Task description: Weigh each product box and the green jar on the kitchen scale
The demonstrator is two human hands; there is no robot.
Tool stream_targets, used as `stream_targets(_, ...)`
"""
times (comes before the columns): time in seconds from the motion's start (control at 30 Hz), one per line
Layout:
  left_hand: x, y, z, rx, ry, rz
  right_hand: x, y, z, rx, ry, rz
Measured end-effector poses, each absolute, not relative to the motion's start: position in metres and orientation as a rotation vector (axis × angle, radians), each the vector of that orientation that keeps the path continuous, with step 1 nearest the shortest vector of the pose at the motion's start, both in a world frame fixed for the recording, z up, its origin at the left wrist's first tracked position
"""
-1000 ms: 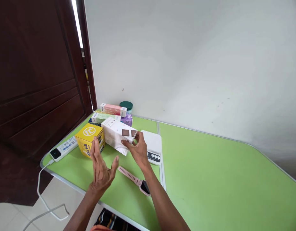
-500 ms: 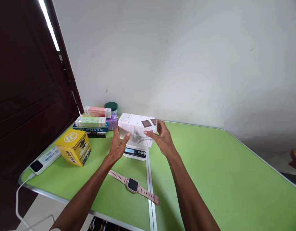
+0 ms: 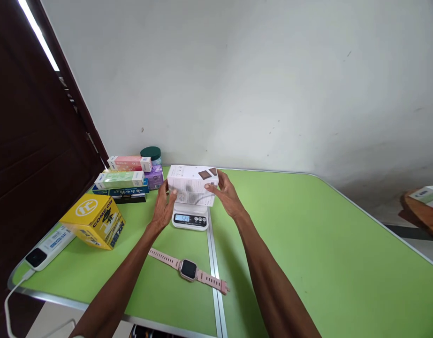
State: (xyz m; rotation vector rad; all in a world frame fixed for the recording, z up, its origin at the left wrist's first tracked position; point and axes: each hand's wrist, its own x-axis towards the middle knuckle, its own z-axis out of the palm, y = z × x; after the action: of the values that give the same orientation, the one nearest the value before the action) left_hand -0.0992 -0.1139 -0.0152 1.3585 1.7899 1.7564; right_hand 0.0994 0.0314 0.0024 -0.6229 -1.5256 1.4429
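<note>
A white printed box [image 3: 192, 184] is held by its two ends, over a small white digital scale [image 3: 190, 226]. My left hand [image 3: 164, 205] closes on the box's left end, thumb on the near face. At the right end my right hand [image 3: 227, 193] grips it, thumb in front and fingers behind. The scale's lit display reads about 524. Whether the box rests on the scale's plate I cannot tell, since the box hides most of it. Nearer to me, a pink-strapped smartwatch [image 3: 188, 270] lies flat across the table's metal seam.
Left of my hands stand a yellow box [image 3: 93, 220] and a stack of cartons with a green carton [image 3: 119, 179] on it. Behind are a purple pack [image 3: 154, 177] and a green-lidded jar [image 3: 151, 152]. A white device [image 3: 49, 248] with a cable lies at the table's left edge.
The view has turned slightly right, so the table things appear further left. The box is more level, and more of the scale's front shows. Both hands keep their hold.
</note>
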Motion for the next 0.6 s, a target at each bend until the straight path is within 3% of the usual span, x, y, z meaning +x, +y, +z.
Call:
stream_targets(0.27, -0.129, -0.106, -0.078, 0.663, 1.503, 1.846, 0.108, 0.016, -0.078, -0.933, -1.180, 1.354)
stream_targets(0.6, -0.132, -0.107, -0.068, 0.285, 1.258, 1.925, 0.101, 0.008, -0.087, -0.969, -1.138, 1.259)
